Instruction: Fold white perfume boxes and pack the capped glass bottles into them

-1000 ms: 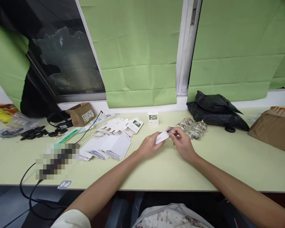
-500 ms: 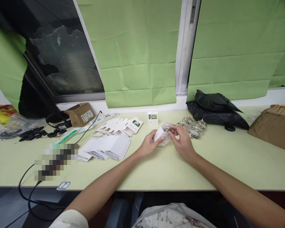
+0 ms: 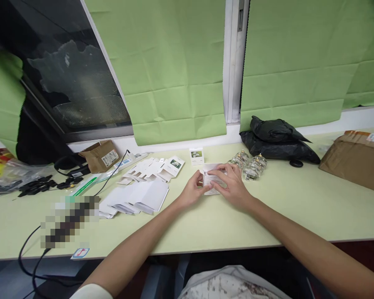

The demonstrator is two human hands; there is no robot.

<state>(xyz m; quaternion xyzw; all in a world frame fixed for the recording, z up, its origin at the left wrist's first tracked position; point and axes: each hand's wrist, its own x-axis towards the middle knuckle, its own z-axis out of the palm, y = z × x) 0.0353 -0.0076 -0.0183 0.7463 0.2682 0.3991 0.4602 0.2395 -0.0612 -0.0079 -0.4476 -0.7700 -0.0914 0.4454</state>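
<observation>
A small white carton (image 3: 209, 179) with fine print on its near side is held between both hands above the table. My left hand (image 3: 191, 189) grips its left side, thumb on the near face. My right hand (image 3: 230, 182) lies over its top and right side, fingers bent across it, partly hiding it. What is inside the carton cannot be seen. Just right of my right hand lie several round clear ornaments with gold caps (image 3: 252, 166). Behind the hands stands a closed white box with a flower picture (image 3: 196, 156).
Left of my hands lie flattened white cartons (image 3: 151, 195), with more partly unfolded cartons (image 3: 152, 169) behind. Black plastic bags (image 3: 277, 141) and a large cardboard box (image 3: 355, 160) sit at right. An open brown box (image 3: 101, 157), cables and black parts (image 3: 37, 185) are at left.
The carton has turned so a printed face is toward me. My right hand has moved from its open end onto its top and side. The whole view has shifted slightly.
</observation>
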